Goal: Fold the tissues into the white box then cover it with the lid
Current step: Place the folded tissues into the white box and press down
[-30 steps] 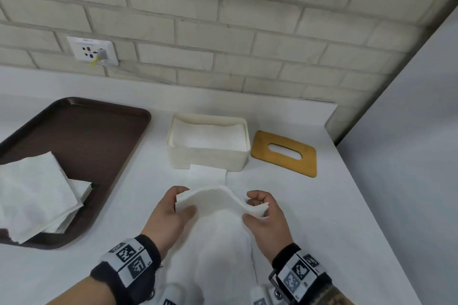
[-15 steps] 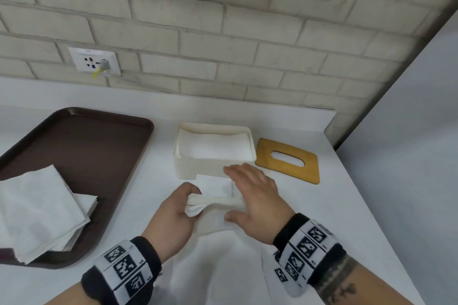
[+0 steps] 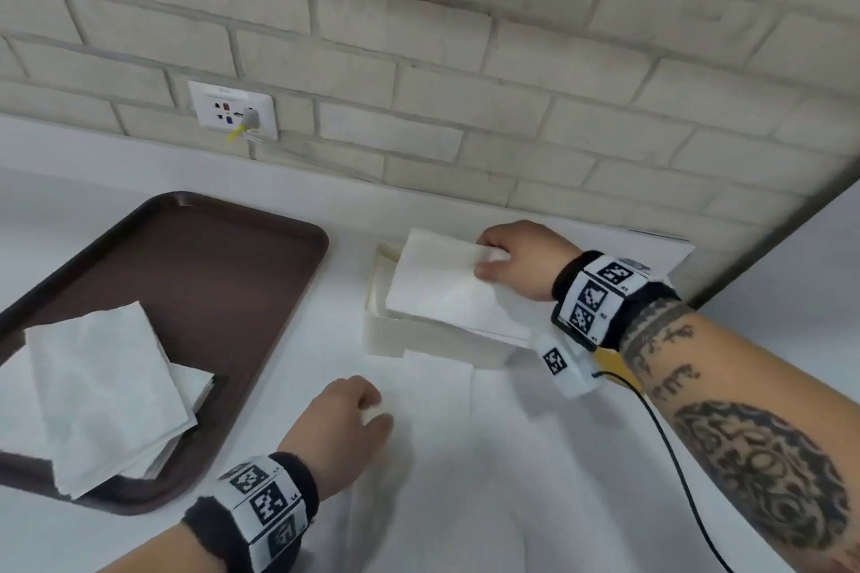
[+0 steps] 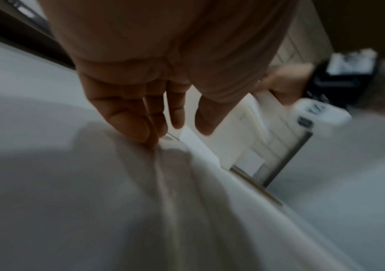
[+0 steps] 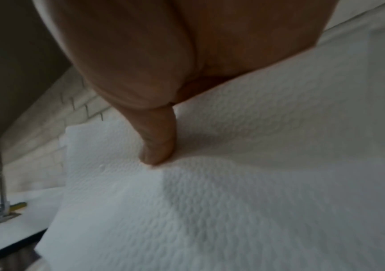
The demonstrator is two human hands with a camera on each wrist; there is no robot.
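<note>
**Folded tissue reached the box**

The right hand (image 3: 516,258) had carried the folded tissue (image 3: 446,288) from the desk (image 3: 512,456) to the white box (image 3: 419,340), pinching its far-right edge. The left hand (image 3: 346,426) stayed before the box, fingers loosely extended, touching the cloth. The lid was mostly hidden behind the right wrist; the tray (image 3: 209,275) left of the box kept more tissues.

a kitchen-like service corner is showing: a white counter (image 3: 288,377) running under a pale brick wall (image 3: 465,61), with a wall socket (image 3: 232,109) and a brown serving tray (image 3: 200,293).
</note>
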